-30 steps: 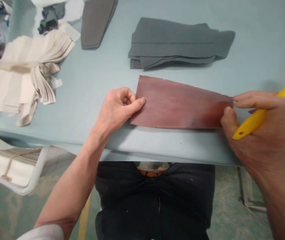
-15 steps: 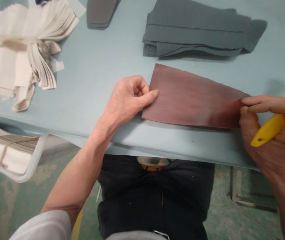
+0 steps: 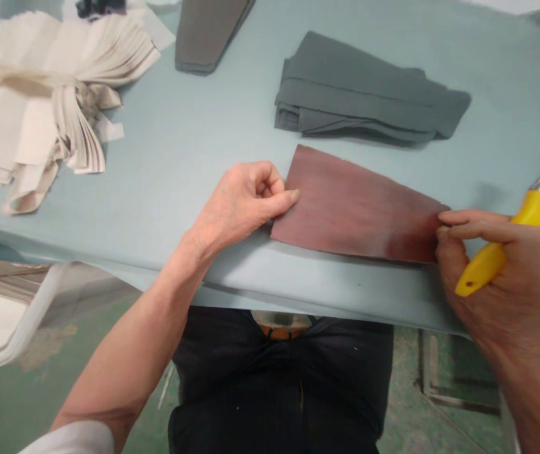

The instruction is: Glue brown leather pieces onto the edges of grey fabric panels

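A flat reddish-brown sheet (image 3: 355, 208), perhaps leather or sandpaper, is stretched between my two hands just above the front of the table. My left hand (image 3: 246, 202) pinches its left edge, thumb on top and fingers curled beneath. At the narrower right end, my right hand (image 3: 506, 271) grips the sheet between thumb and fingertips. That same hand also carries a paintbrush (image 3: 482, 268) with a yellow handle, tucked across the palm. The brush's metal band and part of its pale bristles show at the right edge of the view.
A pile of dark grey pieces (image 3: 359, 94) lies behind the sheet, with a brownish-grey stack (image 3: 208, 31) at the back. Cream strips (image 3: 57, 82) are bundled on the left. Below the table's front edge (image 3: 260, 296), a white bin (image 3: 38, 315) holds tied stacks.
The view has shifted, so the table items appear lower and more of the brush shows at right. Both hands keep hold of the reddish-brown sheet.
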Demonstrator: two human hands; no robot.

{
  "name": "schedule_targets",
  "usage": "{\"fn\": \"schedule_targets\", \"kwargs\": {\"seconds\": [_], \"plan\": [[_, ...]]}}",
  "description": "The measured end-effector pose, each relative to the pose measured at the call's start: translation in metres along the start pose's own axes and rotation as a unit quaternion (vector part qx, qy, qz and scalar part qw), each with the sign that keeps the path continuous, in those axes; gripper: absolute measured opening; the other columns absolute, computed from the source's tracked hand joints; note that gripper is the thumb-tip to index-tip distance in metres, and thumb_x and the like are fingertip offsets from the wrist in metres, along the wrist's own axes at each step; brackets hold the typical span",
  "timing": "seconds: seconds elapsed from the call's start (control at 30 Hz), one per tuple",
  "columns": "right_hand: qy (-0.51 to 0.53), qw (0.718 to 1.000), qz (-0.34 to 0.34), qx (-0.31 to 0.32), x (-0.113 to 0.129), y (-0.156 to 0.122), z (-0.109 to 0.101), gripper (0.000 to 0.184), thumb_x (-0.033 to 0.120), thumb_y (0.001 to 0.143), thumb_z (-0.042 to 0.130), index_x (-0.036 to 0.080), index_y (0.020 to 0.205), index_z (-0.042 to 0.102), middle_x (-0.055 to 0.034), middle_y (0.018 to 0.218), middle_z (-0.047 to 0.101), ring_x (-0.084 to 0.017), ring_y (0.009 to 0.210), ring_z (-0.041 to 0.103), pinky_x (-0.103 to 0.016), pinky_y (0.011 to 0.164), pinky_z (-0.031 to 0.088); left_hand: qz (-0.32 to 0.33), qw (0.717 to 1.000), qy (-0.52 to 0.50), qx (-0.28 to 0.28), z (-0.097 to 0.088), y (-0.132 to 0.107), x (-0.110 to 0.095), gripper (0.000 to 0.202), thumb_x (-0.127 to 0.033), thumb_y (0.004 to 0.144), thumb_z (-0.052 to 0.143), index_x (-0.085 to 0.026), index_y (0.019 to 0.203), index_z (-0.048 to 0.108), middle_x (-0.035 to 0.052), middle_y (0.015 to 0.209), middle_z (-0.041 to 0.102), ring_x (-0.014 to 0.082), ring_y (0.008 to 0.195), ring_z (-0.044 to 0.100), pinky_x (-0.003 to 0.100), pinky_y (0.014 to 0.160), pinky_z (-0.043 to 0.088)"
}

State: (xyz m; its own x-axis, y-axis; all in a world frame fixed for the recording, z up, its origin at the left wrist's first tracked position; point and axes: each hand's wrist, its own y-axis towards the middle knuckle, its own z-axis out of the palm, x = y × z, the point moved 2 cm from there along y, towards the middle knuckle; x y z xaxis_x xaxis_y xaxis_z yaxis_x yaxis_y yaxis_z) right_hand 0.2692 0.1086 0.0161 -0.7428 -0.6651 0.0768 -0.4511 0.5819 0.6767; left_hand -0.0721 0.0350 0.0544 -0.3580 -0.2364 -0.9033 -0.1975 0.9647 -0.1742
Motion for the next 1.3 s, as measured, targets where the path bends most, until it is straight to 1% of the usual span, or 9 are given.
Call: {"fn": "schedule_targets", "kwargs": {"seconds": [0.13,0.33,0.47,0.57,0.63,0.7,0.77,0.93,1.3], "plan": [[0.033,0.998,-0.046,0.007,0.015,0.012,-0.008,0.023,0.025,0.083,0.078,0.036,0.095,0.061,-0.0007,0.093,0.084,-0.027,0.061,0.075,-0.038,0.052,0.051,-0.010,1.000,-0.011,0.008,-0.002,-0.001,0.002,0.029,-0.034,0.083,0.078,-0.021,0.067,0.058,-0.0030,0.058,0.056,0.0103,0.053,0.045,0.026,0.048,0.031],[0.051,0.996,-0.062,0.030,0.031,0.019,-0.016,0.022,0.010,0.095,0.072,0.027,0.106,0.062,-0.0055,0.109,0.083,-0.024,0.086,0.080,-0.039,0.079,0.060,-0.029,0.999,0.008,0.014,-0.006,0.000,0.011,0.031,-0.049,0.084,0.077,-0.024,0.079,0.060,-0.0010,0.064,0.063,0.0145,0.055,0.054,0.028,0.049,0.039],[0.063,0.996,-0.067,0.021,0.032,0.020,-0.016,0.024,0.005,0.094,0.073,0.024,0.105,0.062,-0.0072,0.109,0.082,-0.023,0.085,0.077,-0.038,0.079,0.057,0.020,0.983,0.171,-0.064,-0.015,-0.008,-0.004,0.025,-0.047,0.088,0.071,-0.025,0.095,0.062,0.0001,0.073,0.070,0.0197,0.061,0.063,0.033,0.059,0.049],[0.058,0.996,-0.068,0.023,0.031,0.020,-0.015,0.022,0.005,0.095,0.072,0.022,0.104,0.062,-0.0082,0.109,0.081,-0.022,0.082,0.073,-0.037,0.079,0.055,0.136,0.935,0.308,-0.109,-0.009,-0.017,-0.031,0.018,-0.038,0.099,0.059,-0.022,0.105,0.064,0.0058,0.095,0.077,0.0246,0.085,0.073,0.039,0.080,0.058],[0.060,0.996,-0.062,0.024,0.031,0.019,-0.014,0.021,0.005,0.097,0.070,0.022,0.105,0.062,-0.0078,0.109,0.081,-0.021,0.083,0.073,-0.036,0.081,0.054,0.240,0.904,0.348,-0.066,0.009,-0.020,-0.049,0.028,-0.034,0.107,0.048,-0.017,0.120,0.066,0.0123,0.120,0.078,0.0290,0.117,0.073,0.044,0.104,0.057],[0.063,0.996,-0.055,0.023,0.032,0.019,-0.013,0.020,0.006,0.098,0.069,0.023,0.105,0.062,-0.0066,0.110,0.081,-0.021,0.086,0.072,-0.036,0.082,0.053,0.313,0.869,0.383,0.003,0.035,-0.018,-0.059,0.044,-0.037,0.111,0.042,-0.011,0.141,0.061,0.0177,0.151,0.066,0.0341,0.149,0.055,0.050,0.124,0.045],[0.065,0.996,-0.049,0.024,0.032,0.019,-0.013,0.020,0.006,0.099,0.067,0.024,0.105,0.062,-0.0054,0.110,0.081,-0.020,0.087,0.072,-0.035,0.082,0.052,0.328,0.843,0.423,0.046,0.061,-0.013,-0.061,0.057,-0.043,0.113,0.040,-0.006,0.154,0.052,0.0194,0.170,0.048,0.0386,0.162,0.038,0.055,0.132,0.036],[0.061,0.996,-0.056,0.027,0.032,0.020,-0.013,0.017,0.008,0.100,0.066,0.024,0.105,0.060,-0.0053,0.107,0.080,-0.022,0.087,0.070,-0.035,0.081,0.051,0.284,0.816,0.498,0.069,0.091,-0.001,-0.041,0.072,-0.052,0.113,0.037,-0.002,0.165,0.041,0.0206,0.177,0.034,0.0410,0.166,0.029,0.058,0.135,0.030],[0.066,0.996,-0.029,0.043,0.029,0.018,-0.011,0.009,0.016,0.104,0.061,0.024,0.101,0.062,-0.0033,0.107,0.081,-0.022,0.087,0.069,-0.036,0.080,0.049,0.164,0.832,0.529,0.000,0.049,-0.007,-0.011,0.077,-0.052,0.111,0.039,0.001,0.167,0.035,0.0254,0.177,0.028,0.0437,0.165,0.030,0.061,0.132,0.034]]}}
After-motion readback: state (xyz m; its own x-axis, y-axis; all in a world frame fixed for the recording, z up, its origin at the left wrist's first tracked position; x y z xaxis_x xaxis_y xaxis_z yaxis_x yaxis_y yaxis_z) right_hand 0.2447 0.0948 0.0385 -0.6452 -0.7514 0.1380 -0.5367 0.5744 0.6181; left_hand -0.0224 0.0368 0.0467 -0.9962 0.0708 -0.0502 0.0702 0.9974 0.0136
